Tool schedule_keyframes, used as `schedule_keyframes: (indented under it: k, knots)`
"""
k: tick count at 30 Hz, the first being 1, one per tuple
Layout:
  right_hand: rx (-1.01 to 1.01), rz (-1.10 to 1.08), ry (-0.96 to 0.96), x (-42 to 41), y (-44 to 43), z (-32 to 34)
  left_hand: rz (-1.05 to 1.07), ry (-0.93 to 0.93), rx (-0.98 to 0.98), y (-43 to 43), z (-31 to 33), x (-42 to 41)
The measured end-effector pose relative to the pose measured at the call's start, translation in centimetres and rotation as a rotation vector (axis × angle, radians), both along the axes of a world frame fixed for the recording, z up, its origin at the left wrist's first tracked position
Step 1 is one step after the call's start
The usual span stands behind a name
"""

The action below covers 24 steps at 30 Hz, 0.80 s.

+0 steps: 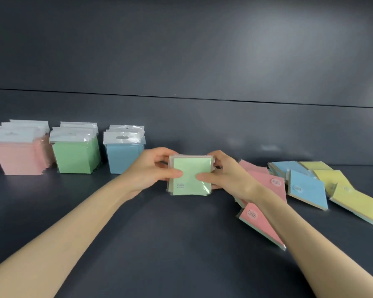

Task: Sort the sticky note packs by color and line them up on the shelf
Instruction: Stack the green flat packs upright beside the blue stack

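While it is held at the middle of the shelf (159, 244), the green pack (191, 175) is gripped from both sides. Its left edge is clasped by the left hand (153, 168), with the thumb (172, 173) laid on the face and the fingers curled behind. Its right edge is clasped the same way by the right hand (226, 175). Further wrapped edges are seen behind the pack. Whether its lower edge touches the shelf cannot be told. Three short lines of small print are set at the lower left of its face, too blurred to be read.

At the far left, three upright rows are lined up side by side: a pink row (17, 155), a green row (75, 155) and a blue row (123, 155). Each pack there is topped by a white header with a hang slot, and no writing can be made out on them.

To the right, loose packs are lain flat and overlapping: pink packs (265, 183) nearest the right hand and partly hidden by the forearm, then blue packs (306, 190), then yellow packs (353, 201) furthest right. A round sticker (275, 181) is borne by one pink pack and another by a blue one; their print is illegible.
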State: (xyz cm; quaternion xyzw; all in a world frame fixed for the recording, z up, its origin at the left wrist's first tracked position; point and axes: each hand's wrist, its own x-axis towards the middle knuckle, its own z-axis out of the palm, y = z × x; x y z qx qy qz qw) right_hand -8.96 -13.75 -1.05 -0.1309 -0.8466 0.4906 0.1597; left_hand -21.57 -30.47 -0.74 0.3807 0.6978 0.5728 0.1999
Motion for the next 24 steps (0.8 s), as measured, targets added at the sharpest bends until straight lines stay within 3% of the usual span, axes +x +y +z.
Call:
schedule_keyframes:
  k: [8,15,20,24]
  knots:
    - [0.285,0.121,-0.155,0.0,-1.6,-0.2,-0.055,0.285,-0.188,-2.3,-0.8,-0.3]
    - [0.207,0.143,-0.109,-0.7,-1.9,-0.3,-0.051,0.398,-0.247,-3.3,-0.6,-0.2]
    - [0.232,0.051,0.013,-3.7,-1.8,0.9,0.175,0.448,-0.144,-2.7,0.8,-1.4]
    - [0.238,0.023,-0.006,-6.5,-1.0,0.7,0.302,0.467,-0.176,-0.8,-0.2,-2.4]
